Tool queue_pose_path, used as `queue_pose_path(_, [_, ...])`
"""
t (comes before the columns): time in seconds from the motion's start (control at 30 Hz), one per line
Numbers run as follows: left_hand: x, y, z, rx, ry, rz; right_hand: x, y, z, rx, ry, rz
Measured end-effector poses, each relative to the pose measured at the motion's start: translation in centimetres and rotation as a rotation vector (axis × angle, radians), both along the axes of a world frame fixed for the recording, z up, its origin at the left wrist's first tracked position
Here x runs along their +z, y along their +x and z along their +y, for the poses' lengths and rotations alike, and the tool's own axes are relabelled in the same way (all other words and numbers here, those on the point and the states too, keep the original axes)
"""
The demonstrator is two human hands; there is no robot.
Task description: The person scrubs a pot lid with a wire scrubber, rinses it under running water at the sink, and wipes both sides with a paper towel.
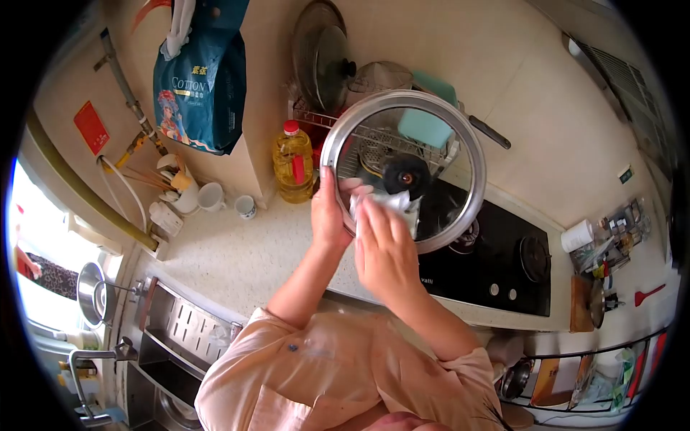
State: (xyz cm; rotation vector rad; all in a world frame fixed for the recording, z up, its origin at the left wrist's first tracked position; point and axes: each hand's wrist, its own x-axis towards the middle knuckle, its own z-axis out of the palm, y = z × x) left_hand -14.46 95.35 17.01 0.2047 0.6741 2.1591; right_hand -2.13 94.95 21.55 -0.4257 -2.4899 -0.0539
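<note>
A round glass pot lid (477, 172) with a wide steel rim and a black knob (405, 174) is held up in front of me, tilted. My left hand (332, 215) grips its left edge, thumb along the rim and fingers behind the glass. My right hand (384, 244) presses a folded white cloth (394, 200) against the lower left of the lid, just inside the rim. The fingers of that hand are together over the cloth and partly cover it. Through the glass, the rack and part of the hob show.
A black hob (496, 248) lies below and right of the lid. Behind stands a wire dish rack (309, 116) with other lids (332, 68). An oil bottle (293, 164), cups (210, 196) and a utensil holder line the counter (237, 244). The sink (169, 373) is lower left; a blue bag (201, 93) hangs above.
</note>
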Motion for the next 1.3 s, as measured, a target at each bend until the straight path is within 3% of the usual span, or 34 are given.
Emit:
queue_pose_path(0.17, [0.0, 0.1, -0.5, 0.039, 0.005, 0.191, 2.4, -0.7, 1.5, 0.126, 0.156, -0.047])
queue_pose_path(0.33, [0.1, 0.8, -1.4, 0.0, -0.052, 0.361, 6.2, -1.2, 5.7, 0.02, 0.291, 0.133])
queue_pose_path(0.4, [0.8, 0.9, -1.8, 0.04, -0.076, 0.358, 7.3, 0.1, 6.5, -0.064, 0.203, 0.264])
queue_pose_path(0.47, [0.7, 0.2, -2.0, 0.074, -0.071, 0.351, 6.6, 2.1, 8.0, -0.147, 0.209, 0.377])
queue_pose_path(0.53, [1.0, -0.7, -2.2, 0.118, -0.089, 0.295, 4.7, 3.8, 7.1, -0.31, 0.208, 0.331])
queue_pose_path(0.6, [0.6, -1.6, -1.6, 0.133, -0.088, 0.275, 1.8, 3.8, 3.6, -0.365, -0.485, 0.373])
queue_pose_path(0.67, [0.5, -1.6, -1.1, 0.12, -0.1, 0.237, -0.1, 3.0, 2.0, -0.062, -0.05, 0.123])
queue_pose_path(0.73, [0.0, -0.1, -1.1, 0.112, -0.096, 0.306, 0.6, 0.6, 2.5, 0.101, 0.081, 0.157])
queue_pose_path(0.8, [0.5, 1.6, -1.2, 0.099, -0.005, 0.355, 3.3, -0.6, 3.9, 0.048, 0.224, 0.288])
queue_pose_path(0.9, [0.4, 0.5, -2.1, 0.064, -0.054, 0.421, 4.6, 1.3, 6.0, -0.247, 0.265, 0.36])
queue_pose_path(1.0, [0.8, -0.6, -2.1, 0.148, -0.108, 0.39, 1.4, 3.5, 5.3, -0.449, 0.18, 0.25])
queue_pose_path(1.13, [0.7, -0.3, -1.8, 0.144, -0.152, 0.379, -0.9, 0.8, 2.2, -0.08, 0.107, 0.224])
queue_pose_path(1.2, [0.3, 0.6, -1.7, 0.097, -0.105, 0.402, 1.3, -0.3, 3.5, -0.005, 0.126, 0.301])
queue_pose_path(1.3, [0.7, 1.1, -2.1, 0.139, -0.069, 0.473, 2.8, -0.1, 4.6, -0.087, 0.154, 0.391])
